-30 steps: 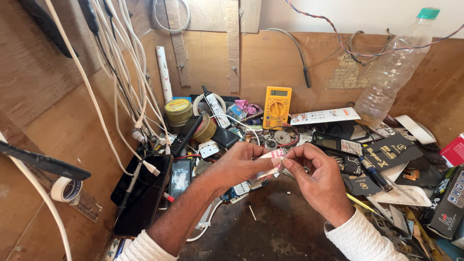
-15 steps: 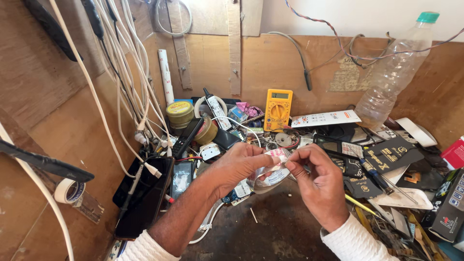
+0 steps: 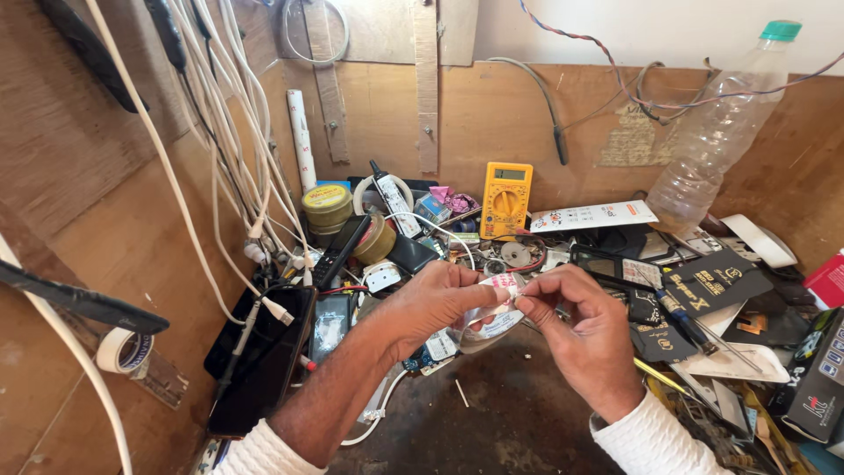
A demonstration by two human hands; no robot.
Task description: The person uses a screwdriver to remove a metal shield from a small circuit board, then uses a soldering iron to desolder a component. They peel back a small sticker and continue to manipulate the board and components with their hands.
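head view, change: both hands have drifted a little toward the counter edge since a second ago, and the clear film now sags lower between them; the pinch looks unchanged
left hand (image 3: 435,303): fingers curled, thumb and forefinger pinched on the near end of a small white-and-pink packet (image 3: 503,283)
right hand (image 3: 585,330): fingertips pressed together on the other end of the same packet, pulling against the left
clear film (image 3: 492,324): hangs under the packet, between the two palms, above the dark counter (image 3: 510,422)
meaning: grip held on both sides, packet looks to be in the middle of being peeled or torn; can't tell how far it is open
behind hands: yellow multimeter (image 3: 505,199) upright against the back board, well apart
left side: solder tin (image 3: 327,204), black phone (image 3: 264,352) flat under white cables (image 3: 220,158)
right side: empty plastic bottle (image 3: 716,132) leaning on the wall, screwdriver (image 3: 686,318) just beside the right hand
far left: tape roll (image 3: 123,350) on the side board
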